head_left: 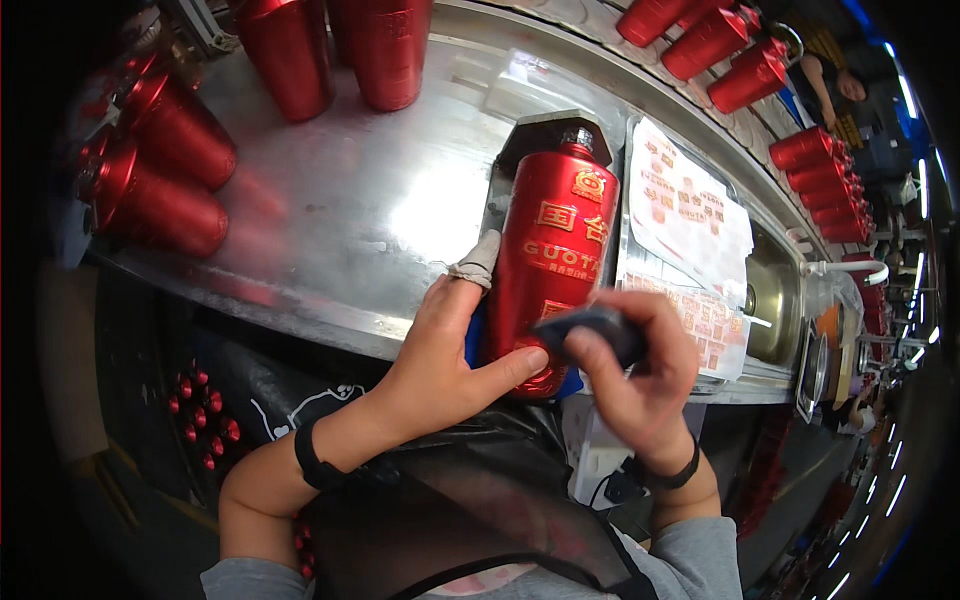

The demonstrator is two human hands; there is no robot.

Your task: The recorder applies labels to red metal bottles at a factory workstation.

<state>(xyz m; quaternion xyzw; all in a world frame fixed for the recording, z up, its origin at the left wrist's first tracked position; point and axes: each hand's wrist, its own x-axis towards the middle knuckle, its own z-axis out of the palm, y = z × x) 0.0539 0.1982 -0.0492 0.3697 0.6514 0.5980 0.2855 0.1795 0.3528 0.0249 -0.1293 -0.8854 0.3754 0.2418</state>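
A glossy red bottle (550, 240) with gold lettering and a bare neck lies on its back in front of me, its neck pointing away in a dark angular holder (520, 140). My left hand (445, 350) grips its left side near the base. The thumb presses on the front, and a white cover wraps one fingertip against the bottle's edge. Over the lower right of the bottle, my right hand (645, 370) is closed round a dark, flat, pad-like thing (600, 330), slightly blurred. One tip of it is at the bottle's surface; I cannot tell whether it touches.
Right of the bottle, sheets of red-and-gold stickers (685, 200) lie on a metal tray, with a sink (775, 290) and tap (850, 268) beyond. Red bottles (165, 190) stand on the metal bench (330, 200) at left and far side. Another person (830, 85) is at far right.
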